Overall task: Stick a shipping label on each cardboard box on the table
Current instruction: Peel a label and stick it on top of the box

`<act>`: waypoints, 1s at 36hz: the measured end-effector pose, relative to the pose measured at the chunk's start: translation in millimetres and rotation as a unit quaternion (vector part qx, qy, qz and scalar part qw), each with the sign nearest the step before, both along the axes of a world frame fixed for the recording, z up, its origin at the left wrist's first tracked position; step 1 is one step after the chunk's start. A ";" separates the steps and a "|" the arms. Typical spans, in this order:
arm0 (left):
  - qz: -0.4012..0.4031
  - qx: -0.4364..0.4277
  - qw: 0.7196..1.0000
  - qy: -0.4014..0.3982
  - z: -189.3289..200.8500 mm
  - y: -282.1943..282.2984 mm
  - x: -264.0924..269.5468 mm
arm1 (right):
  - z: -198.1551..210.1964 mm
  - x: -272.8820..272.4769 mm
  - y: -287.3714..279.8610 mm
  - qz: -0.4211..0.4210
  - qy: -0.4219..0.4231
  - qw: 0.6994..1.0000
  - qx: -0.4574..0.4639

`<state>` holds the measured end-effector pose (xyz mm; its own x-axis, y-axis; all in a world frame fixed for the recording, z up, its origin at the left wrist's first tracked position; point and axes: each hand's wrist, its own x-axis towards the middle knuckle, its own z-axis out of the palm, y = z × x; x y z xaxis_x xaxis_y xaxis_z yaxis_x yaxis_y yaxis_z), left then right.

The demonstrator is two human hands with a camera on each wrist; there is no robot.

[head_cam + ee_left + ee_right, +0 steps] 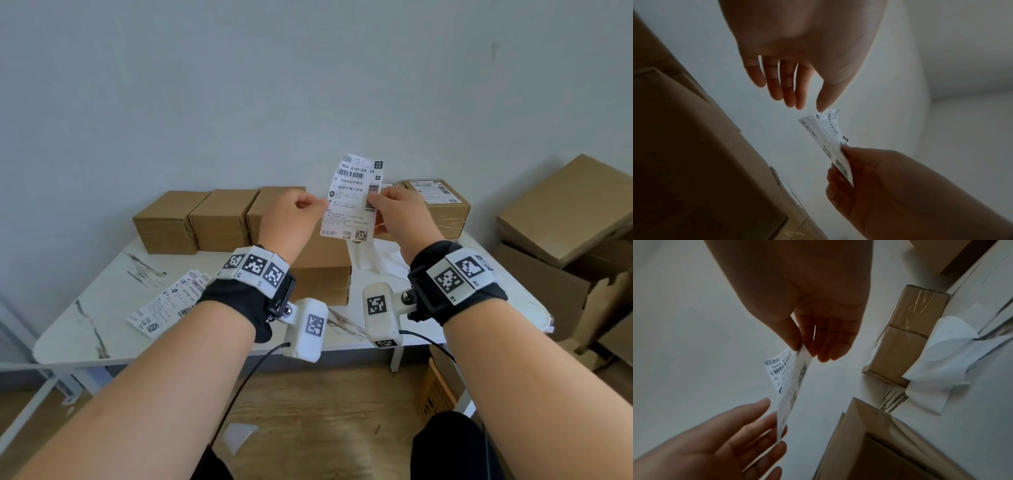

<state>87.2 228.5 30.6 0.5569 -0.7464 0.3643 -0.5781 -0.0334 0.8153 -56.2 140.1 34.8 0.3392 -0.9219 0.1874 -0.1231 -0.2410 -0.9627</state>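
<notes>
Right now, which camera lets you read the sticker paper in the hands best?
The head view: the shipping label faces that camera, bright and nearly whole, held up between the left hand and the right hand. Both wrist views are dim and catch the label nearly edge-on, with only some print showing.

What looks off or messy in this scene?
Peeled white backing sheets lie loose and curled on the table by the labelled box. A scrap of paper sits on the floor. Nothing looks damaged.
</notes>
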 end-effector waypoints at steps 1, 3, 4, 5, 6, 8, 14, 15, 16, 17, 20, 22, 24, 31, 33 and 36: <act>-0.013 0.014 0.999 0.027 -0.5 -0.4 3.5 | 0.7 2.5 1.2 0.008 0.003 1.000 0.000; -0.043 0.033 0.996 0.073 -0.5 1.1 8.7 | 0.7 7.5 1.5 0.020 0.004 1.000 0.004; -0.056 0.038 0.994 0.087 -0.4 2.5 10.5 | 0.2 10.2 1.0 0.026 0.005 1.000 0.007; -0.067 0.040 0.992 0.097 -0.5 4.1 11.9 | 0.3 12.6 2.0 0.030 0.009 0.999 0.012; -0.072 0.039 0.991 0.105 -0.7 5.3 13.4 | -0.7 15.1 1.2 0.036 0.010 0.999 0.017; -0.071 0.038 0.991 0.111 -1.5 6.3 16.9 | -2.5 19.4 2.5 0.042 0.015 0.999 0.024; -0.024 0.037 0.988 0.147 -6.5 8.5 28.0 | -14.7 30.0 9.4 0.067 0.036 0.996 0.054; -0.020 0.040 0.988 0.151 -7.6 9.4 29.6 | -15.3 31.4 11.1 0.063 0.039 0.996 0.058; -0.018 0.046 0.987 0.152 -8.8 10.0 31.2 | -16.8 32.9 10.5 0.063 0.044 0.996 0.055; -0.015 0.053 0.987 0.151 -9.8 10.8 32.5 | -16.7 33.9 11.6 0.066 0.049 0.995 0.056; -0.005 0.071 0.986 0.152 -13.0 11.4 36.9 | -18.8 36.7 9.1 0.064 0.056 0.995 0.054; 0.002 0.076 0.985 0.156 -15.2 11.3 38.7 | -19.7 38.6 7.1 0.060 0.062 0.995 0.048; 0.010 0.084 0.986 0.144 -17.1 11.1 39.8 | -20.2 40.9 5.5 0.057 0.078 0.995 0.036; 0.032 0.126 0.990 0.062 -22.7 10.0 39.7 | -26.8 47.7 1.3 0.027 0.188 0.981 -0.048; 0.033 0.132 0.990 0.038 -24.3 9.5 39.6 | -29.8 46.9 1.3 0.026 0.193 0.979 -0.056; 0.030 0.142 0.989 0.000 -24.8 9.2 39.3 | -32.0 45.6 0.5 0.022 0.185 0.981 -0.052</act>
<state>126.5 237.7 5.7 0.6028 -0.7847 0.1443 -0.5685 -0.2955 0.7677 -10.6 140.7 2.9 0.4407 -0.8873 0.1364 -0.4474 -0.3488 -0.8235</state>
